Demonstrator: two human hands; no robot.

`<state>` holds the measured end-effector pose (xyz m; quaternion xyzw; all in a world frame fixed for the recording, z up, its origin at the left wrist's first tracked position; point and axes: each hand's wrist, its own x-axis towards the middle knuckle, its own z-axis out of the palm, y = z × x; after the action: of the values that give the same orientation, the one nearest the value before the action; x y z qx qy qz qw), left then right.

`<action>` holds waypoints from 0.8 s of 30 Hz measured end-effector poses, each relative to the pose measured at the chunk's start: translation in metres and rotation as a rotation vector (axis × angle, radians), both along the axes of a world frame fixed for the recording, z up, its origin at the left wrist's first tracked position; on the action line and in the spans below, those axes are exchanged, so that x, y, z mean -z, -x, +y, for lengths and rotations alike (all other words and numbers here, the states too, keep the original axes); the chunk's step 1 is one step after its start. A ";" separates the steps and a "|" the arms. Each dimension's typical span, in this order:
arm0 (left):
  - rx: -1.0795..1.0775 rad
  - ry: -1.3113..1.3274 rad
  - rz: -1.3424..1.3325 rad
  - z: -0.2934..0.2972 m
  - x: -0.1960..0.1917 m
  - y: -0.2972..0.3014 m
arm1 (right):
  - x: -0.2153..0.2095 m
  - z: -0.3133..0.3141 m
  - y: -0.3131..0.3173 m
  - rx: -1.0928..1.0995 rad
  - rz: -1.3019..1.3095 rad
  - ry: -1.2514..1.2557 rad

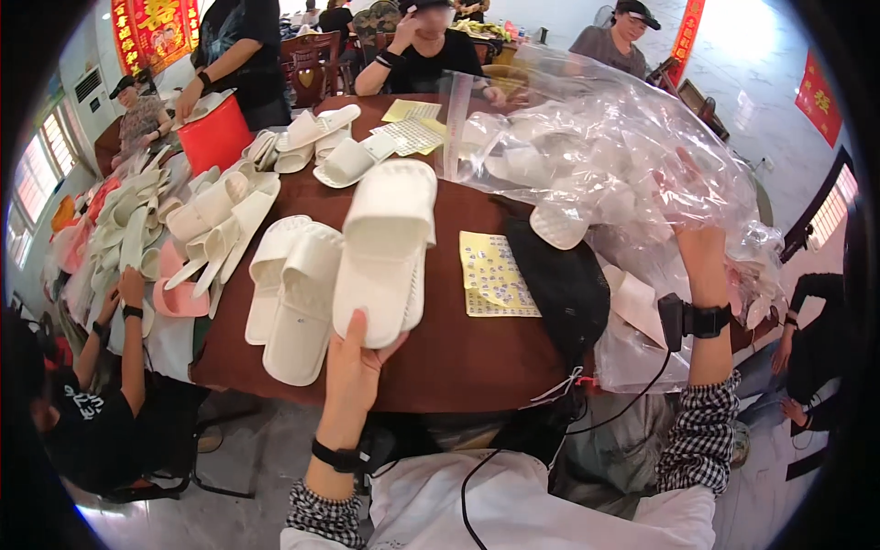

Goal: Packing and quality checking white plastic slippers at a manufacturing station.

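My left hand (357,353) is closed on the heel end of a pair of white slippers (383,247), held stacked and upright above the table. Just left of them, another pair of white slippers (298,293) lies on the brown tabletop (440,376). My right hand (683,197) reaches into a large clear plastic bag (587,101) full of pale slippers; the film and glare hide its fingers. One white slipper (559,225) shows at the bag's near edge. A yellow sheet of small stickers (495,275) lies between my hands, beside a black cloth bag (559,284).
More white slippers (353,158) and sticker sheets (412,128) lie farther back. At left are a heap of slippers (128,215), a pink slipper (181,293) and a red bucket (214,133). A co-worker's hands (124,289) work there. Other people stand or sit around the table.
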<state>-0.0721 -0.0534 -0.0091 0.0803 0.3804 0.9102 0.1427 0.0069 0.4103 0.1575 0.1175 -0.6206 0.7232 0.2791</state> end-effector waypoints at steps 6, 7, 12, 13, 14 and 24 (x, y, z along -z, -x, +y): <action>-0.424 0.496 0.203 0.030 -0.020 0.033 | 0.036 0.045 -0.061 0.276 -0.067 -0.242; -0.397 0.476 0.242 0.038 -0.024 0.030 | 0.043 0.049 -0.068 0.241 -0.055 -0.020; -0.468 0.939 0.945 0.069 -0.064 -0.020 | 0.071 0.046 -0.072 0.172 -0.060 0.015; -0.483 0.975 1.036 0.078 -0.075 -0.029 | 0.070 0.039 -0.068 0.165 -0.079 0.006; -0.456 0.964 1.168 0.085 -0.087 -0.034 | 0.066 0.030 -0.063 0.252 -0.098 -0.151; -0.884 0.701 1.834 0.160 -0.131 -0.079 | 0.010 -0.139 -0.039 0.934 0.092 -0.796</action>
<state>0.0067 0.1063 0.1221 0.5422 0.5773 0.3139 -0.5237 0.0455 0.2717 0.1479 -0.0403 -0.8163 0.2314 0.5277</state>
